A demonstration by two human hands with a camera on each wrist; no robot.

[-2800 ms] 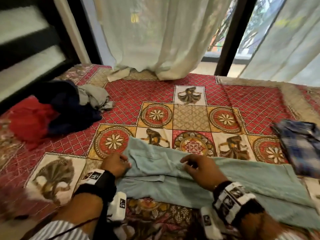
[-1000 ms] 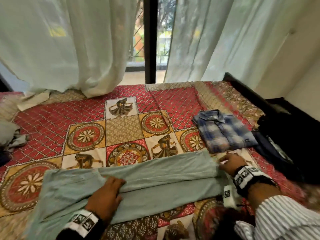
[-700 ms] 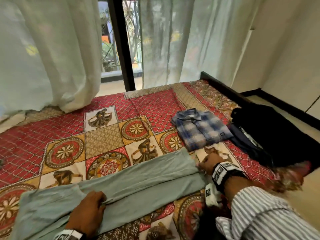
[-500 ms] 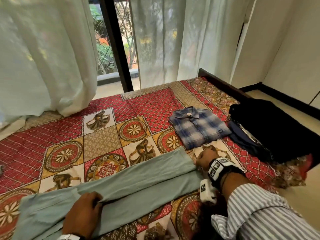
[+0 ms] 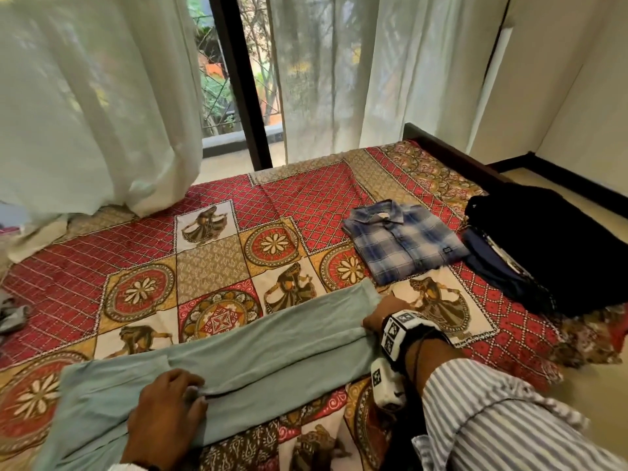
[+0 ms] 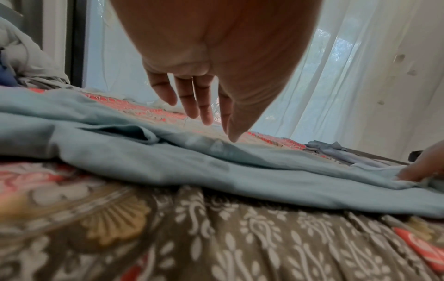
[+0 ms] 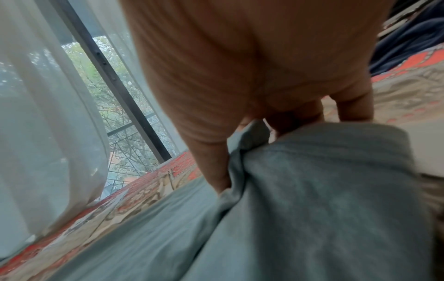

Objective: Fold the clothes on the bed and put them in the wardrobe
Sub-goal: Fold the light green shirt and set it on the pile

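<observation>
Pale teal trousers (image 5: 272, 355) lie across the patterned bed cover (image 5: 306, 205), folded lengthwise with one leg over the other. My left hand (image 5: 190, 396) rests on them near the waist end. In the left wrist view its fingers (image 6: 204, 114) point straight down, tips touching the trousers (image 6: 216, 171). My right hand (image 5: 377, 317) is at the leg ends. The right wrist view shows that hand (image 7: 252, 133) pinching the hem of the trousers (image 7: 312, 209) between thumb and curled fingers.
A folded blue plaid shirt (image 5: 404, 243) lies just beyond my right hand. A dark pile of clothes (image 5: 550, 253) sits at the bed's right edge, with floor beyond. Sheer curtains (image 5: 102, 113) hang behind the bed. Grey crumpled cloth (image 5: 10, 314) shows at far left.
My right hand has gone from the waist along the legs to the hem at the right. My left hand stays near the waist. The view has swung right.
</observation>
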